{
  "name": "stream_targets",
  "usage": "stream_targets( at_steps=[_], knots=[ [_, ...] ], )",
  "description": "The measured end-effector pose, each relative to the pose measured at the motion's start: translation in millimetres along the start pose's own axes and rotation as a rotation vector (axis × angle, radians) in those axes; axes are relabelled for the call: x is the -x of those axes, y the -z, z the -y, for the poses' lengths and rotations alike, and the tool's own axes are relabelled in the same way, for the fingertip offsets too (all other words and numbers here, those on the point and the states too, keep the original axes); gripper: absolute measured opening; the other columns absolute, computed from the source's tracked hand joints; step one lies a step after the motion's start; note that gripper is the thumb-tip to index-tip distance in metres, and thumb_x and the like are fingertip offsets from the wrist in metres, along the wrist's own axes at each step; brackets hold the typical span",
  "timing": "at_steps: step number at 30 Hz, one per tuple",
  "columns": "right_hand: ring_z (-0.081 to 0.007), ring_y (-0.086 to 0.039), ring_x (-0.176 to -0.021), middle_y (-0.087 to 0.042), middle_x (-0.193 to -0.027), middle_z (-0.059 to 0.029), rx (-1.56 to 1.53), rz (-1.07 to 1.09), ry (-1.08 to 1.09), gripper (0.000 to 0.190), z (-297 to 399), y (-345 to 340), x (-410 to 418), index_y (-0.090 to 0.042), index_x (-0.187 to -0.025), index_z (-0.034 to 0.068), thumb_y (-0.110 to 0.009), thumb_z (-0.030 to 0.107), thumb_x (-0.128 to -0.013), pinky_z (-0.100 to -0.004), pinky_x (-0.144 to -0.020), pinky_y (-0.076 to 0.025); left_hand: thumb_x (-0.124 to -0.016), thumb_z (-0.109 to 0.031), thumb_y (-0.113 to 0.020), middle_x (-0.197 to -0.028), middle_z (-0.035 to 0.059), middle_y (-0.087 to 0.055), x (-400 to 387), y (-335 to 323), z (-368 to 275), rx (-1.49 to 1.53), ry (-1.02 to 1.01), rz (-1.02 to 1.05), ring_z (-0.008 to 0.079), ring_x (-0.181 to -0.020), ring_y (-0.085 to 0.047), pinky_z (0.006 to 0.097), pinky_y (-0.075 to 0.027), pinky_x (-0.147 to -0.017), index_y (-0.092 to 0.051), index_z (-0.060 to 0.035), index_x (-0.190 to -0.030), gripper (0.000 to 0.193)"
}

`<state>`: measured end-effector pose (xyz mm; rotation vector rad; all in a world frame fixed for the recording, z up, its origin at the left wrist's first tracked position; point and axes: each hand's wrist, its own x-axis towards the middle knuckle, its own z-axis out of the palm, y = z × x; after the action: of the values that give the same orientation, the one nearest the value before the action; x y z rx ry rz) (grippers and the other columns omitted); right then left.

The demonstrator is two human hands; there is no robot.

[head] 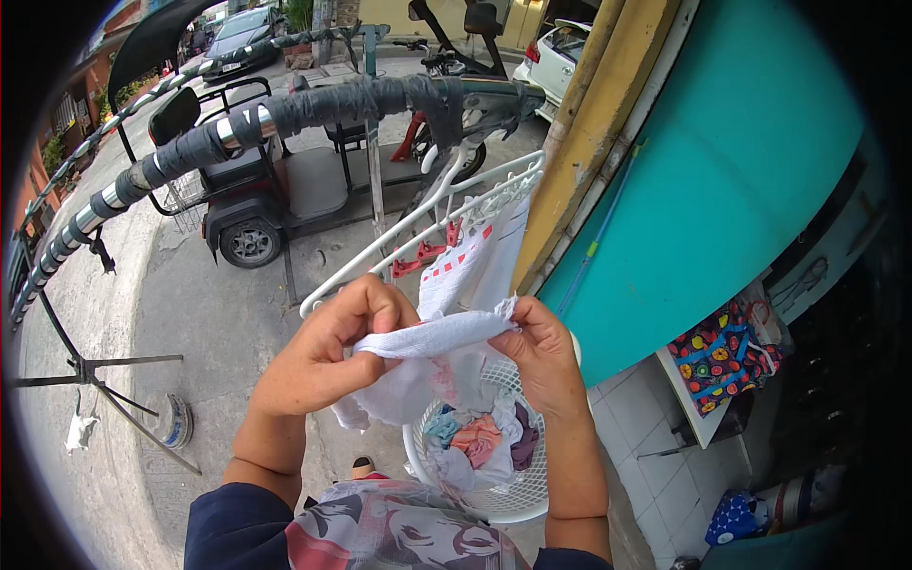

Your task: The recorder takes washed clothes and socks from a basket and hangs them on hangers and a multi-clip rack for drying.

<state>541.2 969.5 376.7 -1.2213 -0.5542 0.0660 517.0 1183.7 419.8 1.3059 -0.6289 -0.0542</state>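
Observation:
Both hands hold a white cloth (pixel 438 338), pulled out between them at chest height. My left hand (pixel 335 349) pinches its folded left end between thumb and fingers. At the frayed right corner, my right hand (pixel 538 349) grips with thumb and forefinger. The rest of the cloth, with a faint pink patch, hangs below. Just beyond the hands is a white plastic hanging rack (pixel 420 231) with red clothespins (pixel 429 251) and a white cloth with red squares (pixel 456 267). Underneath, a white plastic laundry basket (pixel 524 511) contains crumpled cloths in orange, blue, white and purple (pixel 477 438).
A pole wrapped in black tape (pixel 306 107) crosses above the rack. Beyond stands a three-wheeled vehicle (pixel 285 185). To the right are a yellow post (pixel 591 135) and teal panel (pixel 727 157). At left are a metal stand (pixel 85 370), a bucket (pixel 171 420) and a cat (pixel 82 429).

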Motion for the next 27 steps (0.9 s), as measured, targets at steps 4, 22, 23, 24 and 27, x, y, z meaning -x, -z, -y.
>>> stream_targets(
  at_steps=[4, 22, 23, 24, 27],
  knots=[
    [-0.0072, -0.050, -0.087, -0.055, -0.092, -0.0007, -0.248, -0.160, -0.094, 0.015, -51, -22, 4, -0.053, -0.097, 0.002, -0.053, 0.009, -0.083, -0.0211, -0.078, -0.040, -0.073, -0.006, -0.061, -0.098, 0.0047, -0.050, 14, 14, 53, -0.086, 0.287, 0.092, 0.0100, -0.093, -0.047, 0.0235, -0.037, -0.081, -0.041, -0.0017, -0.106, 0.039],
    [-0.0290, -0.034, -0.117, -0.037, -0.126, -0.0125, 1.526, -0.262, 0.513, 0.051, -45, 36, -72, -0.039, -0.121, 0.005, -0.057, 0.015, -0.075, -0.0414, -0.097, -0.023, -0.080, -0.014, -0.057, -0.099, 0.0088, -0.058, -46, 34, 195, 0.841, 0.547, -0.213, 0.0162, -0.081, -0.061, 0.0279, -0.052, -0.072, -0.047, -0.0041, -0.111, 0.035],
    [-0.0290, -0.034, -0.117, -0.037, -0.126, -0.0125, 1.529, -0.265, 0.505, 0.051, -41, 43, -82, -0.039, -0.121, 0.005, -0.057, 0.015, -0.075, -0.0414, -0.097, -0.023, -0.080, -0.014, -0.057, -0.099, 0.0088, -0.058, -54, 32, 198, 0.844, 0.554, -0.210, 0.0162, -0.081, -0.061, 0.0279, -0.052, -0.072, -0.047, -0.0041, -0.111, 0.035],
    [-0.0272, -0.034, -0.118, -0.038, -0.126, -0.0110, 1.588, -0.191, 0.498, 0.053, -40, 52, -90, -0.040, -0.122, 0.006, -0.058, 0.017, -0.074, -0.0412, -0.098, -0.022, -0.079, -0.014, -0.058, -0.096, 0.0099, -0.059, -62, 30, 204, 0.925, 0.555, -0.242, 0.0179, -0.079, -0.061, 0.0295, -0.052, -0.071, -0.048, -0.0033, -0.109, 0.033],
    [-0.0240, -0.036, -0.116, -0.044, -0.122, -0.0087, 1.624, -0.029, 0.428, 0.051, -36, 72, -115, -0.045, -0.119, 0.009, -0.060, 0.020, -0.072, -0.0404, -0.099, -0.021, -0.079, -0.014, -0.059, -0.092, 0.0109, -0.060, -81, 30, 210, 1.045, 0.568, -0.301, 0.0202, -0.079, -0.062, 0.0316, -0.053, -0.070, -0.050, -0.0027, -0.104, 0.029]
  ],
)
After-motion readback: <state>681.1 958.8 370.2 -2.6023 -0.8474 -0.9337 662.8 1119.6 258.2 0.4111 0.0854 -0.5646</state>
